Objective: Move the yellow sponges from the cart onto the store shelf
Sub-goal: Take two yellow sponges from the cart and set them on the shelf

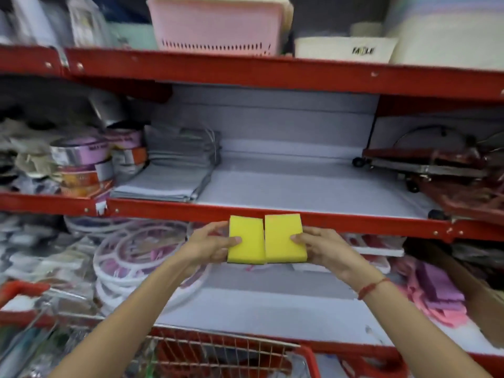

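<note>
Holding two yellow sponges side by side, edges touching, in front of the red front lip of the middle shelf (341, 222). Left hand (210, 248) gripping the left sponge (246, 240), thumb pressed on its top face, fingers wrapped behind and under. Right hand (323, 248) gripping the right sponge (283, 238) the same way, thumb on top; red string bracelet (372, 287) on that wrist. Both sponges in the air, not yet resting on the shelf, level with its front edge. Behind them, a bare white stretch of shelf floor. To its left, a stack of folded grey cloths (174, 170), then rolls with purple and orange labels (81, 165). To its right, red and metal items on small black wheels (436, 170). Above, on the top shelf, a pink plastic basket (215, 23) and a white tub with dark lettering (346, 49). Below, round white plastic hangers (141, 249) stacked at the left. At the bottom edge, the red rim and wire mesh of a cart (231, 350), just under the forearms.
</note>
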